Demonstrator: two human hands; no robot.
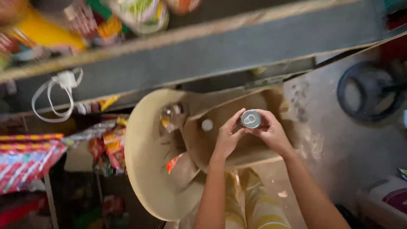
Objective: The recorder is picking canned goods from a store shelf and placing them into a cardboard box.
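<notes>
Near the middle of the frame, slightly right, a small can (251, 119) is held top-up toward the camera, so only its round silver lid shows, with a pull tab lying flat across it. Its side wall is hidden by fingers. The left hand (227, 138) comes up from the lower centre and its grip is closed on the can's left side, thumb and fingertips pressed to the rim. The right hand (271, 132) reaches in from the lower right and clamps the can from the other side, fingers curled over its upper edge.

Directly beneath the hands sits an open cardboard box (199, 144), brown, with one large pale flap (146, 161) folded out toward the lower left of the frame. Inside it, upper left of the can, lies a clear plastic bottle (171, 115) with a yellowish label, and just beside the left fingertips a small white round cap (207, 124) shows. An orange packet (173, 163) pokes out at the box's lower left edge. Across the top of the frame runs a grey shelf (237, 46) bearing blurred colourful packets.
</notes>
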